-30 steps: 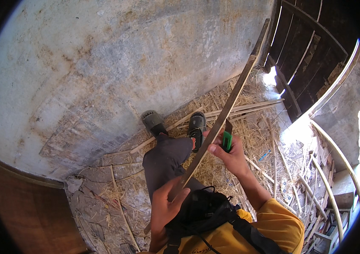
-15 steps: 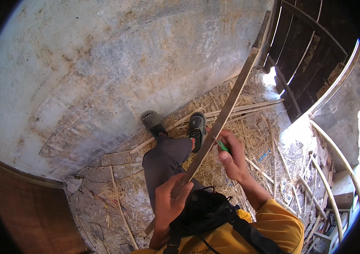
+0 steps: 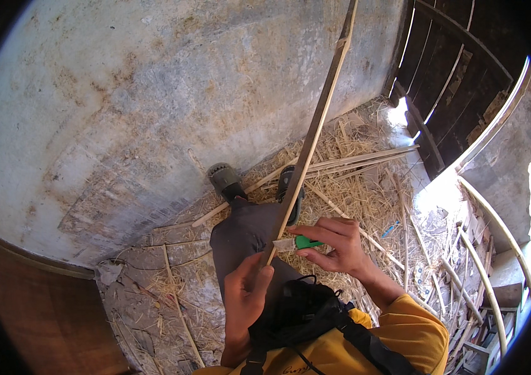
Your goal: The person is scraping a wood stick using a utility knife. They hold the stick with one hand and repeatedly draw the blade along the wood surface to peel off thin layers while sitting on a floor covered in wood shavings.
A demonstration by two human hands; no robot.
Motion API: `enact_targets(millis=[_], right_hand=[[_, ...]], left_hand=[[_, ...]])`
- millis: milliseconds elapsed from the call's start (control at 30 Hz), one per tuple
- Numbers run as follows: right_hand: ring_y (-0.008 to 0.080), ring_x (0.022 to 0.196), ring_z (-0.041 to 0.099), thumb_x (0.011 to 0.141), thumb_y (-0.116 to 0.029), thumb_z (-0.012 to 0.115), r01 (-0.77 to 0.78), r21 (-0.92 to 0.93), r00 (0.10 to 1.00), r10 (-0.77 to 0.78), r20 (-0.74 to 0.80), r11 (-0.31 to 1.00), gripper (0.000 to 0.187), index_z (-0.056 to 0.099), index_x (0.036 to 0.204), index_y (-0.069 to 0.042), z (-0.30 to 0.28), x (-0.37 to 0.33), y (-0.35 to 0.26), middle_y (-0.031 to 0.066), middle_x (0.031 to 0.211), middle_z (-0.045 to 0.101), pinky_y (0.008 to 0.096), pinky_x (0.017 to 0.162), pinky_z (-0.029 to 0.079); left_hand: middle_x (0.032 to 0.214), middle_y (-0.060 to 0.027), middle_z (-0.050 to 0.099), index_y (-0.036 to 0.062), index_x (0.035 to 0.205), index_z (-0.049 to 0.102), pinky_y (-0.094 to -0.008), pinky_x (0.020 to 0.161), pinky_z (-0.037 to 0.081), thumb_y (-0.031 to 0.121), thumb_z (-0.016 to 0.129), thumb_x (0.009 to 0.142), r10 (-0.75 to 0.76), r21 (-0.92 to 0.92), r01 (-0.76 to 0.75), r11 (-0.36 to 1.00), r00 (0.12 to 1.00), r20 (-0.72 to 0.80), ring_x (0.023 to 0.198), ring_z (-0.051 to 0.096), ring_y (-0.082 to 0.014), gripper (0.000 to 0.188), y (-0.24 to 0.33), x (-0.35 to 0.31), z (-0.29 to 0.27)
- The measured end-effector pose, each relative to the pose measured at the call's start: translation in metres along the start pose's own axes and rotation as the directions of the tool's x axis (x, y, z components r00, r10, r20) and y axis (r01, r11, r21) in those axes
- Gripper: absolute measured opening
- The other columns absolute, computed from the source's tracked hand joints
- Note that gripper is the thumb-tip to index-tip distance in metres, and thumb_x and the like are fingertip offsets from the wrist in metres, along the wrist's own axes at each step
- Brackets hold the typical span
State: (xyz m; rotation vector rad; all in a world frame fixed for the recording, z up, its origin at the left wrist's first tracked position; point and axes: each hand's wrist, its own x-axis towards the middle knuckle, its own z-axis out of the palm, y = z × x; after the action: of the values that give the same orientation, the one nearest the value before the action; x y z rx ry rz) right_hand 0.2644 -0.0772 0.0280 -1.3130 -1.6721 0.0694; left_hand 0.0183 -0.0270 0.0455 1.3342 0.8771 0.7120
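A long, narrow brown strip, apparently bamboo, [image 3: 312, 134] slants from my lap up toward the wall, with a pale cut edge along its right side. My left hand [image 3: 245, 297] is closed round its lower end, thumb on top. In my right hand [image 3: 334, 247] is a green-handled utility knife [image 3: 306, 242], pinched between thumb and fingers. Its blade is out and reaches to the strip's edge just above my left hand. The lower tip of the strip is hidden in my left hand.
Shavings [image 3: 353, 206] cover the floor round my sandals. Several thin strips [image 3: 365, 161] lie by the wall [image 3: 215, 81]. Bent poles [image 3: 487, 287] and scraps stand at the right, near a dark plank door [image 3: 453, 81]. A brown wooden panel [image 3: 34, 306] is at the lower left.
The knife has come down along the strip toward my left hand, its blade now in sight. The strip's upper end has swung left and stands steeper.
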Motion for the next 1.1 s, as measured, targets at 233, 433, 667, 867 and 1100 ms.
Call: enact_targets(millis=[233,433,667,867,1100], right_hand=[[0.0179,0.058,0.059,0.083,-0.030,0.092,0.022,-0.046,1.000,-0.022,-0.008,0.999,0.048,0.082,0.129,-0.019,0.002,0.000,-0.002,-0.0008,0.073,0.058,0.0361,0.053,0.047],[0.0175,0.057,0.059,0.083,-0.031,0.092,0.035,-0.083,0.999,-0.036,-0.001,0.996,0.049,0.082,0.130,-0.021,0.000,0.002,-0.005,-0.0020,0.073,0.057,0.0358,0.053,0.047],[0.0185,0.056,0.058,0.085,-0.034,0.090,0.023,-0.117,0.999,-0.019,0.027,0.993,0.049,0.081,0.131,-0.022,-0.002,0.002,-0.004,-0.0011,0.072,0.055,0.0360,0.052,0.047],[0.0184,0.056,0.058,0.086,-0.035,0.089,0.002,-0.139,0.999,0.002,0.032,0.990,0.049,0.080,0.132,-0.022,-0.002,0.002,-0.006,-0.0011,0.071,0.055,0.0359,0.052,0.047],[0.0170,0.055,0.058,0.085,-0.038,0.090,-0.001,-0.193,0.999,0.008,0.037,0.981,0.050,0.081,0.132,-0.023,-0.004,0.002,-0.010,-0.0023,0.070,0.055,0.0355,0.051,0.046]], left_hand=[[0.098,-0.0004,0.074,-0.0056,0.129,0.072,-0.0199,0.072,0.045,0.010,0.072,0.106,0.055,0.031,-0.053,0.998,0.997,-0.050,0.085,0.060,-0.0025,0.028,-0.001,-0.001,0.002],[0.108,-0.0081,0.078,-0.0089,0.128,0.072,-0.0234,0.083,0.052,0.007,0.076,0.103,0.102,0.069,-0.095,0.993,0.988,-0.115,0.097,0.067,-0.0080,0.030,-0.001,0.000,0.005],[0.106,-0.0089,0.079,-0.0089,0.127,0.074,-0.0246,0.080,0.053,0.003,0.079,0.099,0.198,0.171,-0.171,0.970,0.967,-0.158,0.095,0.069,-0.0090,0.030,0.001,0.000,0.005],[0.104,-0.0087,0.079,-0.0073,0.126,0.076,-0.0236,0.079,0.053,-0.001,0.081,0.097,0.224,0.182,-0.193,0.964,0.959,-0.173,0.094,0.070,-0.0084,0.030,0.000,0.001,0.005],[0.103,-0.0063,0.079,-0.0089,0.126,0.076,-0.0214,0.076,0.051,-0.001,0.080,0.098,0.163,0.116,-0.143,0.983,0.969,-0.187,0.090,0.067,-0.0061,0.030,0.002,-0.001,0.006]])
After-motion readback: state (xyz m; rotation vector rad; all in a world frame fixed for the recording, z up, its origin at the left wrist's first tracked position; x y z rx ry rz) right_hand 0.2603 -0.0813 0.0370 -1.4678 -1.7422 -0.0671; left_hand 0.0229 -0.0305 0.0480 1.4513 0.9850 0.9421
